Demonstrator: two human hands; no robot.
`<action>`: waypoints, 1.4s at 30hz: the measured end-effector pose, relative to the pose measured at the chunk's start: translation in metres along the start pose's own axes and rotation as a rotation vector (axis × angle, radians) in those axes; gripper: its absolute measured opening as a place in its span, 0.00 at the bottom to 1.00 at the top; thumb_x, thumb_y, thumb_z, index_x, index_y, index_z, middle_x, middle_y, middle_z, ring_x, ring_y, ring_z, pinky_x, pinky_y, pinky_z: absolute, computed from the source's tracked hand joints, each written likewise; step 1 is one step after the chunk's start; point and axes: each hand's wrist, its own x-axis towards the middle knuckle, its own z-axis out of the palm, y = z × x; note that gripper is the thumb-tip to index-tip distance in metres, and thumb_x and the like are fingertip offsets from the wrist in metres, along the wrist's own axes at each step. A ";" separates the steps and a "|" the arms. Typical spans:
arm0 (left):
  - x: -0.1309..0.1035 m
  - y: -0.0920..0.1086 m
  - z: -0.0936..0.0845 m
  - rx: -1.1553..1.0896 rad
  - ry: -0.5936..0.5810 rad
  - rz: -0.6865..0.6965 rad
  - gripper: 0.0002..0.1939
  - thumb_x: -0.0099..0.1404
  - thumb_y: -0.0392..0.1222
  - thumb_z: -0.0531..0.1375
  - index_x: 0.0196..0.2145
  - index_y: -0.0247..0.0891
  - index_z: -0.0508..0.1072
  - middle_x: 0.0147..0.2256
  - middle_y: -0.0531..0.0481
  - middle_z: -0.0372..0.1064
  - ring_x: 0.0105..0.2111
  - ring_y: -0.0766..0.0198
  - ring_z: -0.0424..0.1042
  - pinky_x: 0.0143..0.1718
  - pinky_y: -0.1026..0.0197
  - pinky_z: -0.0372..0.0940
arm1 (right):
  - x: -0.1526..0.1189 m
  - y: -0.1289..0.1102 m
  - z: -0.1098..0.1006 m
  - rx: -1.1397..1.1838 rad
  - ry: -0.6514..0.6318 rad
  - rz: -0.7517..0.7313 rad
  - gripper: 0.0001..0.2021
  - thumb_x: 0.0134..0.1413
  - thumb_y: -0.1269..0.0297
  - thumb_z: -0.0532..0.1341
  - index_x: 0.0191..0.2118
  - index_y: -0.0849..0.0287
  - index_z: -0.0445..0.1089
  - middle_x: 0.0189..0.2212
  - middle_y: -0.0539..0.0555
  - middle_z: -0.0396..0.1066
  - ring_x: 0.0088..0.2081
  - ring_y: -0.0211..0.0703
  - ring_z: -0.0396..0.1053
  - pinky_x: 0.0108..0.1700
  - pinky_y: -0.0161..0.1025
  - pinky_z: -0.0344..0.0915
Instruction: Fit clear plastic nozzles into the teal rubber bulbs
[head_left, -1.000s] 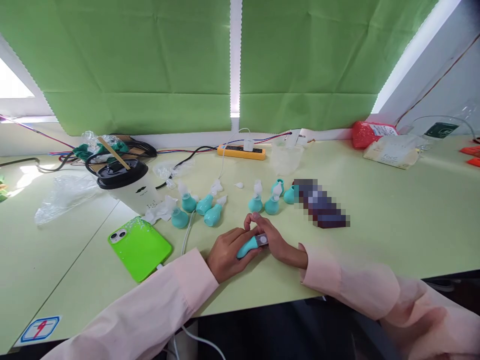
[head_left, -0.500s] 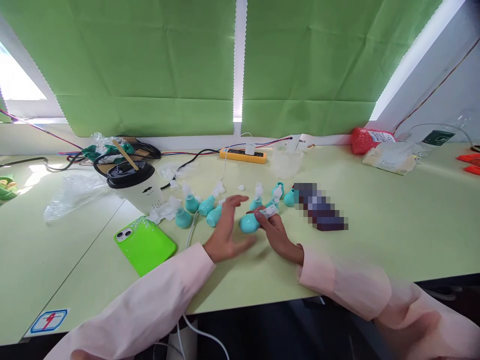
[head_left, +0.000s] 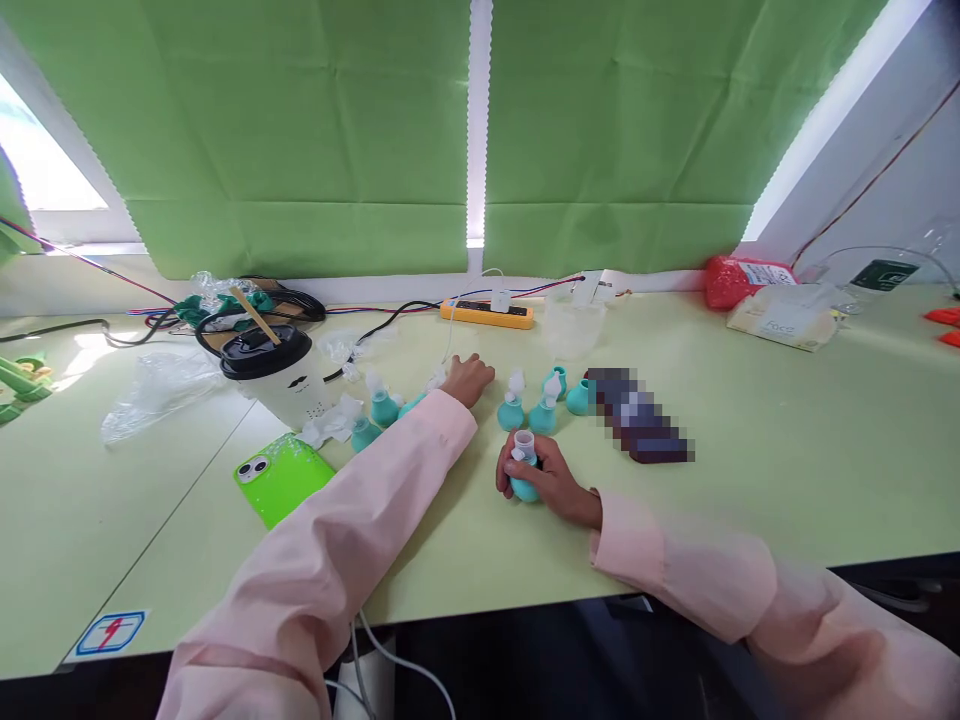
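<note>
My right hand (head_left: 551, 475) is wrapped round a teal bulb-shaped bottle (head_left: 525, 482), holding it upright with its clear open neck on top. Farther forward, my left hand (head_left: 469, 380) is down at the tabletop, fingers curled and pointing away; what lies under the fingertips is hidden. Just beyond my right hand stand two teal bulbs with white tops, one bulb (head_left: 511, 412) left of the other bulb (head_left: 543, 416). An open teal bulb (head_left: 555, 382) and a teal bulb lying on its side (head_left: 579, 397) are behind them. More teal bulbs (head_left: 384, 408) are left of my left hand, partly covered by my sleeve.
A green phone (head_left: 281, 480) lies left of my left forearm, below a lidded paper cup (head_left: 289, 385). A blurred dark object (head_left: 645, 420) is at right. Behind are a yellow power strip (head_left: 487, 314), a translucent tub (head_left: 574, 325) and a tissue pack (head_left: 784, 318).
My left hand has moved forward from beside the bottle to the tabletop where a small white piece lay. My right hand has turned the bottle from lying sideways to upright.
</note>
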 end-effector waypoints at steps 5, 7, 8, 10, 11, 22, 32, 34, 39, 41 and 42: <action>-0.024 0.003 -0.020 -0.100 0.116 0.021 0.11 0.53 0.34 0.53 0.37 0.34 0.66 0.33 0.46 0.67 0.39 0.60 0.62 0.39 0.58 0.59 | -0.006 -0.001 -0.004 -0.011 -0.133 -0.076 0.11 0.46 0.58 0.53 0.32 0.57 0.50 0.21 0.47 0.60 0.21 0.35 0.58 0.24 0.35 0.57; -0.042 0.008 -0.030 -0.175 0.158 0.009 0.14 0.53 0.38 0.55 0.39 0.34 0.64 0.29 0.50 0.67 0.34 0.65 0.64 0.38 0.61 0.61 | -0.009 -0.001 -0.007 -0.047 -0.134 -0.091 0.11 0.48 0.58 0.51 0.34 0.56 0.48 0.23 0.47 0.59 0.22 0.34 0.58 0.25 0.35 0.58; -0.053 0.010 -0.033 -0.237 0.176 0.003 0.15 0.52 0.40 0.56 0.38 0.34 0.64 0.27 0.51 0.66 0.30 0.68 0.65 0.37 0.63 0.62 | -0.009 -0.001 -0.008 -0.100 -0.116 -0.099 0.10 0.49 0.59 0.50 0.34 0.56 0.48 0.24 0.47 0.58 0.23 0.34 0.58 0.25 0.35 0.58; -0.074 0.014 -0.036 -0.640 0.226 -0.035 0.16 0.48 0.42 0.59 0.36 0.33 0.65 0.24 0.53 0.65 0.26 0.69 0.65 0.31 0.65 0.65 | -0.009 -0.002 -0.012 -0.275 -0.051 -0.117 0.08 0.50 0.61 0.51 0.34 0.56 0.50 0.25 0.48 0.58 0.24 0.34 0.58 0.26 0.35 0.59; -0.084 0.015 -0.036 -0.791 0.222 -0.056 0.16 0.47 0.43 0.60 0.33 0.32 0.67 0.24 0.52 0.65 0.26 0.69 0.65 0.29 0.65 0.65 | -0.008 -0.002 -0.014 -0.384 -0.011 -0.133 0.07 0.50 0.61 0.51 0.34 0.57 0.52 0.25 0.49 0.59 0.25 0.35 0.59 0.27 0.35 0.59; -0.117 0.017 -0.007 -1.554 -0.073 -0.240 0.15 0.42 0.39 0.64 0.31 0.33 0.74 0.23 0.51 0.70 0.21 0.70 0.67 0.26 0.64 0.67 | -0.002 0.007 -0.019 -0.911 0.141 -0.479 0.12 0.46 0.65 0.57 0.40 0.58 0.65 0.30 0.54 0.70 0.30 0.40 0.66 0.32 0.38 0.63; -0.118 0.021 -0.010 -1.692 -0.010 -0.360 0.15 0.41 0.42 0.64 0.28 0.30 0.74 0.17 0.52 0.67 0.19 0.70 0.65 0.22 0.64 0.67 | -0.002 0.006 -0.021 -1.097 0.135 -0.508 0.11 0.45 0.63 0.57 0.38 0.59 0.67 0.27 0.54 0.70 0.26 0.40 0.66 0.28 0.37 0.61; -0.118 0.022 -0.011 -1.653 -0.032 -0.384 0.15 0.40 0.41 0.65 0.27 0.30 0.74 0.16 0.52 0.67 0.18 0.69 0.66 0.21 0.64 0.68 | -0.003 0.008 -0.021 -1.132 0.108 -0.502 0.12 0.46 0.63 0.56 0.39 0.59 0.67 0.26 0.55 0.70 0.26 0.40 0.66 0.26 0.36 0.60; -0.120 0.026 -0.012 -1.635 -0.014 -0.460 0.15 0.38 0.42 0.65 0.25 0.30 0.73 0.16 0.53 0.67 0.17 0.70 0.66 0.23 0.62 0.69 | -0.006 0.011 -0.018 -1.215 0.059 -0.519 0.13 0.48 0.63 0.54 0.41 0.61 0.65 0.26 0.56 0.69 0.25 0.40 0.65 0.26 0.37 0.58; -0.121 0.027 -0.011 -1.649 0.008 -0.483 0.15 0.38 0.42 0.65 0.25 0.30 0.72 0.16 0.53 0.66 0.18 0.70 0.66 0.25 0.61 0.70 | -0.007 0.011 -0.016 -1.218 0.062 -0.513 0.13 0.49 0.63 0.53 0.41 0.61 0.65 0.26 0.56 0.69 0.26 0.40 0.65 0.26 0.36 0.57; -0.121 0.028 -0.010 -1.660 0.016 -0.486 0.15 0.38 0.42 0.66 0.25 0.30 0.72 0.16 0.53 0.66 0.19 0.70 0.66 0.25 0.61 0.70 | -0.007 0.011 -0.015 -1.210 0.068 -0.505 0.13 0.49 0.63 0.53 0.41 0.61 0.65 0.26 0.56 0.69 0.26 0.40 0.65 0.25 0.36 0.57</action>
